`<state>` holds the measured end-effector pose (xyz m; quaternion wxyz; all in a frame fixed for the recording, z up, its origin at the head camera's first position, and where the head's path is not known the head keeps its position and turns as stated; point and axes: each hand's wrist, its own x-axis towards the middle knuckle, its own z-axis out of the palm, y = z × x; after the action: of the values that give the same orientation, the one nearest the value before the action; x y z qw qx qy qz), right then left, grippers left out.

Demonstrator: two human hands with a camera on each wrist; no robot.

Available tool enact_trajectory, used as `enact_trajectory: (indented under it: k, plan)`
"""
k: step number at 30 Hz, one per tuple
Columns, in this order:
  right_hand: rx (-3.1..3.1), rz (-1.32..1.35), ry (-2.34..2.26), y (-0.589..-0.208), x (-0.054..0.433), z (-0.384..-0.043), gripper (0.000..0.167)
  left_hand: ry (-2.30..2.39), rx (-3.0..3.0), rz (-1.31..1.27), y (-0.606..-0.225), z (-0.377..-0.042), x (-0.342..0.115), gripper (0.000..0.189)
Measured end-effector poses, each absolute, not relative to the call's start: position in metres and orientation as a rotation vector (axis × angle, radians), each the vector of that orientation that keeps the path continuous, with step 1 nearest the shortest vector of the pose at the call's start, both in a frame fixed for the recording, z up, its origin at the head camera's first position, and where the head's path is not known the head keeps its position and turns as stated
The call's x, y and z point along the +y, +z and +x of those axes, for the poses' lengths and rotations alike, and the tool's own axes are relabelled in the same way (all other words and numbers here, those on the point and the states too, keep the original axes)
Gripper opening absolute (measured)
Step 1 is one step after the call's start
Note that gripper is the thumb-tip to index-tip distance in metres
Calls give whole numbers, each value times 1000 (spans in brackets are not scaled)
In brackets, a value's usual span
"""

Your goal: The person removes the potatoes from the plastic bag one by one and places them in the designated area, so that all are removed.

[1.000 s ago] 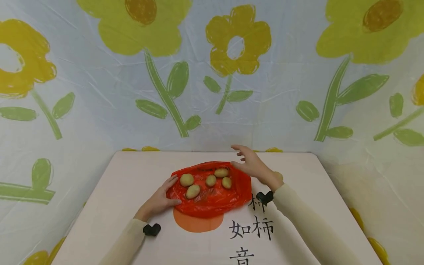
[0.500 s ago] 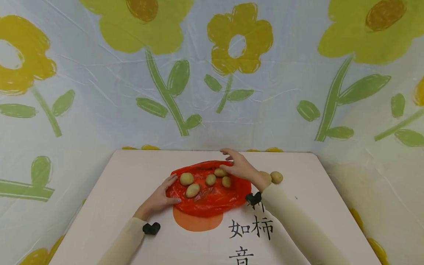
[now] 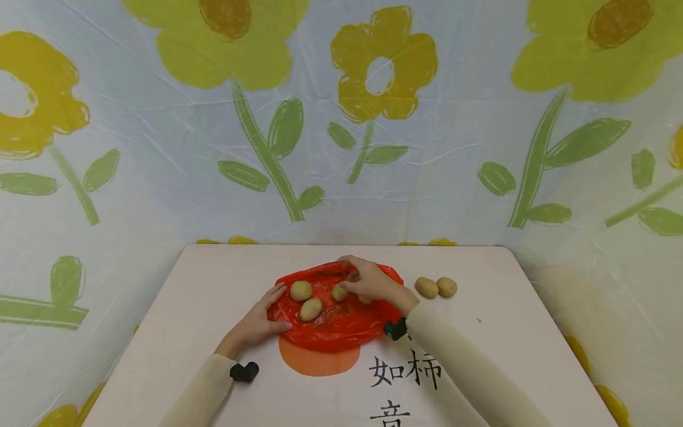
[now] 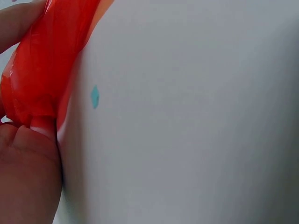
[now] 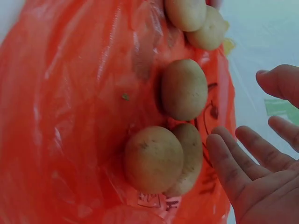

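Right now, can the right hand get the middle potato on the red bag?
Probably yes: the right hand is open close by the middle potato, with nothing seen between them.

Flower-sheeted booth [image 3: 448, 172] around table [image 3: 219, 279]

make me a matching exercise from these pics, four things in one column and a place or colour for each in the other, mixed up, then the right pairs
Things:
1. left hand
2. right hand
3. plastic bag
4. rightmost potato

Place or colour:
A. over the right part of the bag
B. on the table, off the bag
C. touching the bag's left edge
D. red

Pairs: 1-C, 2-A, 3-D, 4-B
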<state>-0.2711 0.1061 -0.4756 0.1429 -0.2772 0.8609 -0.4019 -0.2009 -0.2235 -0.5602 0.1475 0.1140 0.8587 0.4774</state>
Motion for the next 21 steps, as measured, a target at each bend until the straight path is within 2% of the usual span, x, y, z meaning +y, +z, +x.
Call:
enact_trajectory:
  k: [10,21]
  plan:
    - [2533,-804,-1039,-488,101,-269,58,1383,2472,312,-559,-201,-223,98]
    - [2449,-870,-1133,-500,90,-267,54,1395,2450,267,-559,-200,-222,98]
